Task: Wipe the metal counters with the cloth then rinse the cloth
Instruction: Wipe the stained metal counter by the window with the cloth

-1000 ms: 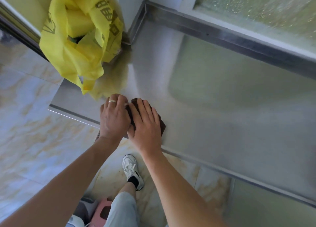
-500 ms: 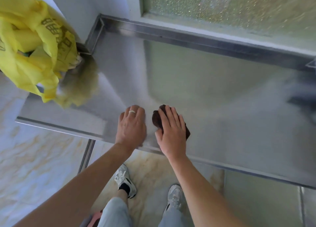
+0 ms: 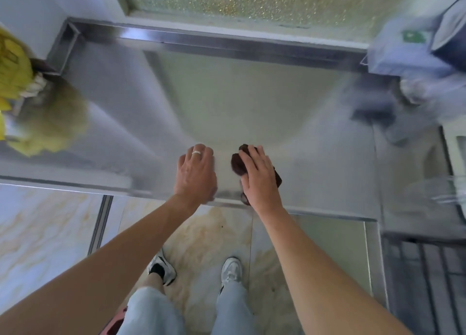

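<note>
A dark brown cloth (image 3: 238, 161) lies bunched on the metal counter (image 3: 252, 102) close to its front edge. My right hand (image 3: 259, 175) presses flat on top of the cloth, fingers spread over it. My left hand (image 3: 196, 174), with a ring on one finger, rests palm down on the bare counter just left of the cloth, a small gap between them. The cloth's right part shows past my right hand; its middle is hidden under my palm.
A yellow bag (image 3: 12, 67) sits at the counter's far left end, mirrored in the steel. A raised metal rim (image 3: 227, 42) runs along the back under a frosted window. A blurred grey-blue object (image 3: 416, 57) stands at the back right. Below the front edge is tiled floor.
Both hands and the cloth have slid to the right along the front edge, away from the yellow bag. My left hand has come off the cloth and now lies beside it.
</note>
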### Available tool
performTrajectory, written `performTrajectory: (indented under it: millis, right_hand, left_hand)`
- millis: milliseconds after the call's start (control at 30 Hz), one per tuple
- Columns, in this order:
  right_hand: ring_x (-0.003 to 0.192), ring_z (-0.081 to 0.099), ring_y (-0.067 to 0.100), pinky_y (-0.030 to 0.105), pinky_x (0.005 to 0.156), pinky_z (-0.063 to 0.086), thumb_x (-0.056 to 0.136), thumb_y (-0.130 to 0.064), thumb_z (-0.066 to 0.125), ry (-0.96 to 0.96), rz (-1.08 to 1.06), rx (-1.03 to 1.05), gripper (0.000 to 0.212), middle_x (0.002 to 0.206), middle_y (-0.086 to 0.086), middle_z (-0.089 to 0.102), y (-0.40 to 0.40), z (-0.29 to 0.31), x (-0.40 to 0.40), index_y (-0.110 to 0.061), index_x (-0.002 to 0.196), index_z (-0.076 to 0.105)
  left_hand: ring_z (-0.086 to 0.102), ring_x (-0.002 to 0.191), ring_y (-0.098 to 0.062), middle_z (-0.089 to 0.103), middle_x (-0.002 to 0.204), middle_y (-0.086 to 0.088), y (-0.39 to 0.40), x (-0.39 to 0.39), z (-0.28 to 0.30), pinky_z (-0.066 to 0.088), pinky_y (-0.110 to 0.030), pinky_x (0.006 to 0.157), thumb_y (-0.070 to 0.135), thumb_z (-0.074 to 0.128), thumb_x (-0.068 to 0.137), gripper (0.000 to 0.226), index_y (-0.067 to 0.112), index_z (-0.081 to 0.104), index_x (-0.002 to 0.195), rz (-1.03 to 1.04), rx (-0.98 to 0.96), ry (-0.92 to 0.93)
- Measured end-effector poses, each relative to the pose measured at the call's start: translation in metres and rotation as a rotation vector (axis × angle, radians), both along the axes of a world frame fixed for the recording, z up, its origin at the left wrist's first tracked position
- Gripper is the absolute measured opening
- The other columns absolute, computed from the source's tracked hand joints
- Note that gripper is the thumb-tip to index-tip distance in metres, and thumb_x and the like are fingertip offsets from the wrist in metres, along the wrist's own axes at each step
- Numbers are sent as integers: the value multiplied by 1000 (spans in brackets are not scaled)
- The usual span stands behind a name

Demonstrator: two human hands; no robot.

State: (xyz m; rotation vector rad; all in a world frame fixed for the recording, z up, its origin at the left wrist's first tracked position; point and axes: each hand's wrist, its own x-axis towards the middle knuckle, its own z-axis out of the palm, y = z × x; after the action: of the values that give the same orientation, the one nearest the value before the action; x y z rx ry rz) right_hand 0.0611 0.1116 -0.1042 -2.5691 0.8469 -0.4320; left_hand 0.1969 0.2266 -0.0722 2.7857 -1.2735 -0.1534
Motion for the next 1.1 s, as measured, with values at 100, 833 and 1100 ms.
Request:
performTrajectory:
  millis: [100,833,1100]
  right_hand:
    - [148,37,43,51,122,35,94,3,52,-81,-114,29,54,159,14,44,-27,18,-33,-8,146,53]
    - [159,15,29,49,129,17,88,-14,50,68,-249,131,70,169,13,25,60,7,20,-9,157,38]
    - [155,30,25,45,126,26,96,-19,44,42,232,186,56,163,8,40,89,10,90,-12,151,49]
  left_hand:
    - [56,104,-30,56,119,-10,-14,-22,7,46,-39,84,15,61,72,35,11,57,107,-7,-29,6]
    - [52,102,-24,54,115,-1,9,9,-9,41,-33,84,4,59,75,30,16,55,102,10,-125,66]
    - [54,99,-26,59,111,-2,43,58,2,41,-36,88,0,47,83,29,16,57,104,104,-288,125]
